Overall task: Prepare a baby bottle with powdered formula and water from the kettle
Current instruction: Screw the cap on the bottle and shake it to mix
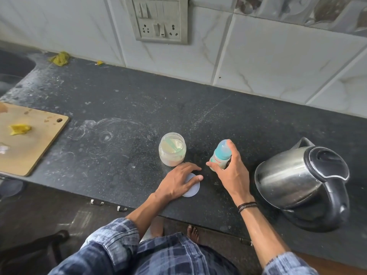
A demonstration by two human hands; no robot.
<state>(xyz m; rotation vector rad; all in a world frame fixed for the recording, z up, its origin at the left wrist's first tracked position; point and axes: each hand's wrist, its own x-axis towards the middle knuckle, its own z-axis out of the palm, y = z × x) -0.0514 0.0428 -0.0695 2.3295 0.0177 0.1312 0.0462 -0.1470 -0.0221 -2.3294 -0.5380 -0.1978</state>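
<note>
- My right grip (231, 173) was clamped on the bottle (221, 153), between the open jar (172, 149) and the kettle (297, 179).
- My left grip (178, 181) lay flat, unclosed, on the lid (193, 188).
- I feared a careless knock could spill the jar.

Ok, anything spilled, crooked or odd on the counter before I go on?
Nothing tipped: the open powder jar stands upright, the right hand grips the bottle, the lid lies flat under the left hand. Only the counter looks messy: whitish smears and rings left of the jar, yellow scraps by the wall.
</note>
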